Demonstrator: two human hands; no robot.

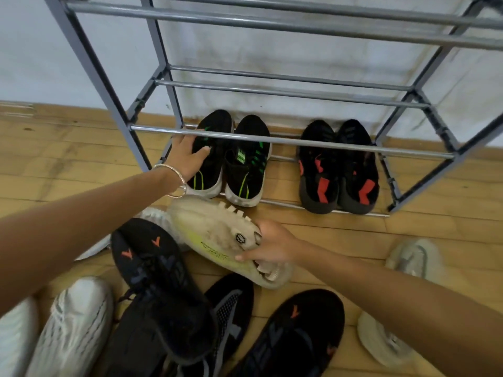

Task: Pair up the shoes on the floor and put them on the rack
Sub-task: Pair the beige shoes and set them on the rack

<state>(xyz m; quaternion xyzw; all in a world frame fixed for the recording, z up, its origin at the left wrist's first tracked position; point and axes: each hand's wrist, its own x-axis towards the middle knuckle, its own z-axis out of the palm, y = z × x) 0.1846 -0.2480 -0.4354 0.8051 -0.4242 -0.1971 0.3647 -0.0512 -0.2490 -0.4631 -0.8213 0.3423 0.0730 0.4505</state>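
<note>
Black-and-green shoes [246, 164] stand paired on the lowest tier of the rack [285, 141], with a black-and-red pair [339, 170] near them to the right. The left hand [187, 156] rests with fingers spread on the left shoe of the green pair. The right hand [272, 246] grips a cream shoe [215, 232] at its heel opening; the shoe is tilted and seemingly off the floor [326, 232]. Other black shoes [158, 289] and white shoes [76, 322] lie scattered nearby.

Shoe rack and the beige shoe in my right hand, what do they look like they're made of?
Shoe rack: likely grey painted metal tubing, smooth, with a soft sheen along the bars. Beige shoe gripped by the right hand: apparently a knit fabric upper, matte and grubby, with a yellow-green stripe; the ribbed edge looks like rubbery sole.
</note>
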